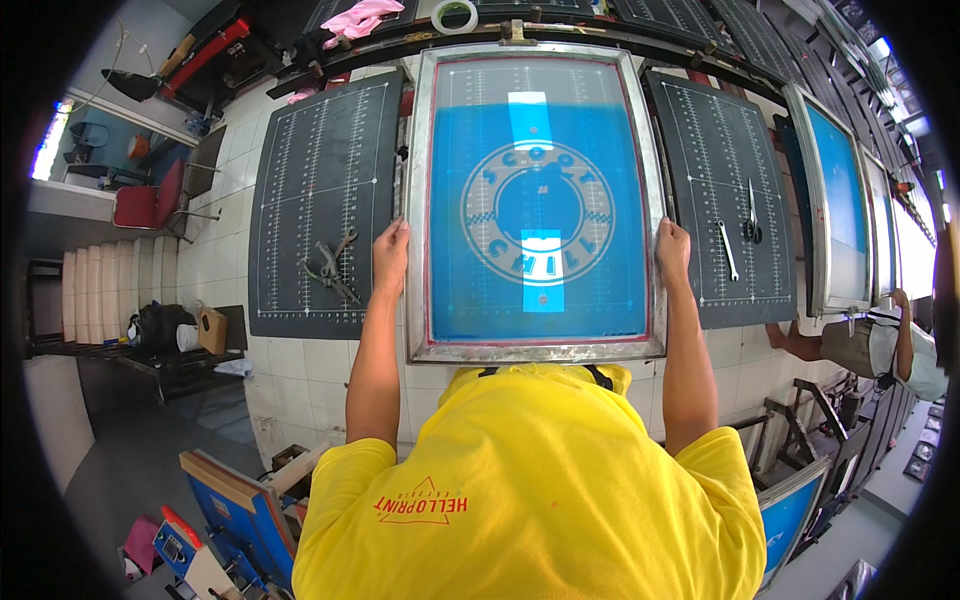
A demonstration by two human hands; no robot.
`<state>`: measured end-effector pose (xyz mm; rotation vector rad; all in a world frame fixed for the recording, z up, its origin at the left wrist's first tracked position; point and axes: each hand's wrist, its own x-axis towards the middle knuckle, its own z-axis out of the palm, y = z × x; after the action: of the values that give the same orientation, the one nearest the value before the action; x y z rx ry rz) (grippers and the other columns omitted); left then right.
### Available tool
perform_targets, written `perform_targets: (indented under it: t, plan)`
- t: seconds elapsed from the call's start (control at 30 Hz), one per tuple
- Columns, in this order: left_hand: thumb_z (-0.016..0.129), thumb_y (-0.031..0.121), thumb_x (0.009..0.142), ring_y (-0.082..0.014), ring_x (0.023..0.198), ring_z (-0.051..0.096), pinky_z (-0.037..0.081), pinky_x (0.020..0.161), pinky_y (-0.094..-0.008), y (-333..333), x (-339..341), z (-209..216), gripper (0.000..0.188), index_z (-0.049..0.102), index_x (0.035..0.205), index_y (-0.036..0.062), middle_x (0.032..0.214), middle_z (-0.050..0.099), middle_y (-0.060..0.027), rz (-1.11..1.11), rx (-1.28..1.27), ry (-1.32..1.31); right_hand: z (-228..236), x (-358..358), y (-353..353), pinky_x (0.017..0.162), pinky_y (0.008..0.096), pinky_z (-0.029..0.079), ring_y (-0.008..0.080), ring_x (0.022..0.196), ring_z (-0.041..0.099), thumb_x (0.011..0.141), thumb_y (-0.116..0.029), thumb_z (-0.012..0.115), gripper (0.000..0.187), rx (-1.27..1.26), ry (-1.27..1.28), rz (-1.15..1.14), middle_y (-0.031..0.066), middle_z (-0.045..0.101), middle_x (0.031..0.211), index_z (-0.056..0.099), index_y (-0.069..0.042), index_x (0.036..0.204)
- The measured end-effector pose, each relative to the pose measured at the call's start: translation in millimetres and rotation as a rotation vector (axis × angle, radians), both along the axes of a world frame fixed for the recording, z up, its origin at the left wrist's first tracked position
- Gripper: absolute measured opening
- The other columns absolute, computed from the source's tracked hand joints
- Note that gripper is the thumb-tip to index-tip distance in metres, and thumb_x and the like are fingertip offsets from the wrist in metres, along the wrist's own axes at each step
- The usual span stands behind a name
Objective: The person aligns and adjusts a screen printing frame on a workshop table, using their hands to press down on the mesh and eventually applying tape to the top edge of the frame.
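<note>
Blue mesh fills the big screen frame (535, 200), which has a shiny metal rim and a thin red line inside it. A pale ring shape with a dark middle sits on the blue, with two light blue strips above and below. The frame lies flat between two dark boards. The left hand (390, 255) grips the frame's left rim, fingers curled over the edge. The right hand (673, 250) grips the right rim the same way. Just left of the left hand, pliers (333, 268) lie on the left board (320, 150). Right of the right hand, a wrench (728, 250) and scissors (752, 215) lie on the right board (715, 130). A white tape roll (455, 15) sits beyond the frame's far edge.
</note>
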<state>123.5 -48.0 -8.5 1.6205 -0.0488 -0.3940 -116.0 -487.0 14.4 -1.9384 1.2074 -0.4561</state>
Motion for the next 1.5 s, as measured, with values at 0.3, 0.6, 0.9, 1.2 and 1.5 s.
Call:
perform_targets:
  t: [0.3, 0.6, 0.9, 1.2, 1.5]
  plan:
    - [0.055, 0.023, 0.103, -0.0131, 0.104, 0.061, 0.046, 0.092, -0.0258, -4, -5, 8, 0.044, 0.056, 0.135, -0.0079, 0.119, 0.067, -0.0119, 0.003, 0.029, -0.052, -1, -3, -1, 0.066, 0.0427, 0.041, 0.0218, 0.066, 0.046, 0.099, -0.032, 0.050, 0.043, 0.025, -0.020, 0.012, 0.0155, 0.050, 0.066, 0.056, 0.007, 0.081]
    - [0.055, 0.025, 0.103, -0.0154, 0.108, 0.061, 0.046, 0.095, -0.0270, -3, -3, 4, 0.046, 0.056, 0.134, -0.0084, 0.121, 0.067, -0.0143, 0.006, 0.087, -0.086, 2, -1, 1, 0.067, 0.0418, 0.041, 0.0208, 0.067, 0.046, 0.099, -0.033, 0.051, 0.044, 0.031, -0.023, -0.005, 0.0145, 0.049, 0.067, 0.056, 0.007, 0.082]
    - [0.053, 0.026, 0.103, -0.0158, 0.108, 0.061, 0.045, 0.096, -0.0276, -8, -9, 21, 0.047, 0.055, 0.134, -0.0093, 0.122, 0.067, -0.0136, -0.006, 0.149, -0.075, 3, -1, 3, 0.063, 0.0423, 0.038, 0.0197, 0.064, 0.041, 0.099, -0.031, 0.050, 0.044, 0.028, -0.016, -0.012, 0.0140, 0.044, 0.064, 0.053, 0.008, 0.077]
    - [0.051, 0.023, 0.104, -0.0136, 0.104, 0.061, 0.046, 0.093, -0.0263, -2, -4, 6, 0.043, 0.056, 0.135, -0.0077, 0.117, 0.068, -0.0118, 0.008, 0.087, -0.085, 4, 1, 5, 0.062, 0.0422, 0.038, 0.0201, 0.064, 0.040, 0.100, -0.031, 0.050, 0.045, 0.009, -0.021, 0.004, 0.0135, 0.043, 0.064, 0.052, 0.008, 0.078]
    - [0.052, 0.022, 0.104, -0.0144, 0.107, 0.061, 0.045, 0.095, -0.0263, -5, -6, 9, 0.043, 0.056, 0.135, -0.0073, 0.120, 0.068, -0.0126, 0.010, 0.058, -0.104, -2, -1, 0, 0.063, 0.0427, 0.038, 0.0214, 0.062, 0.042, 0.099, -0.031, 0.051, 0.043, 0.000, -0.014, -0.001, 0.0147, 0.044, 0.062, 0.055, 0.007, 0.078]
